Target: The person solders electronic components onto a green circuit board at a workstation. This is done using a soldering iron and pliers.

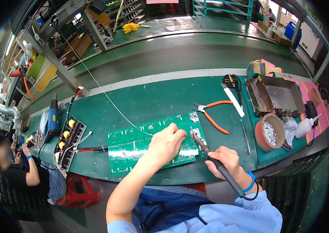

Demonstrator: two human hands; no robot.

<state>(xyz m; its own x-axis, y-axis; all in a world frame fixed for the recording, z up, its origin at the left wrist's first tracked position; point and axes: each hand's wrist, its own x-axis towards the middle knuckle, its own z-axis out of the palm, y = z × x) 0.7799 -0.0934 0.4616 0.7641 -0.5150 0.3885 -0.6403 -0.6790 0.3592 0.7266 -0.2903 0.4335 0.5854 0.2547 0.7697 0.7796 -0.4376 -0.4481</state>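
Note:
A large green circuit board (123, 151) lies flat on the green bench. My right hand (226, 161) is wrapped round a soldering iron (220, 167), its tip down on the board's right edge beside a metal pad. Over the middle of the board, my left hand (166, 143) is closed in a pinch. A thin solder wire (112, 101) hangs down from the upper left and runs into that hand. The wire's end is hidden behind my fingers. Beyond the board's right corner lie cutting pliers (213, 114) with orange handles, jaws toward the board.
To the right are a white-handled knife (232, 100), tweezers (245, 136), a metal tray (275, 95), a round tub of silvery scraps (269, 134) and a squeeze bottle (306, 126). Leftward, a black component assembly (71, 145) and blue heat gun (53, 122); a co-worker (28, 171) sits farther left.

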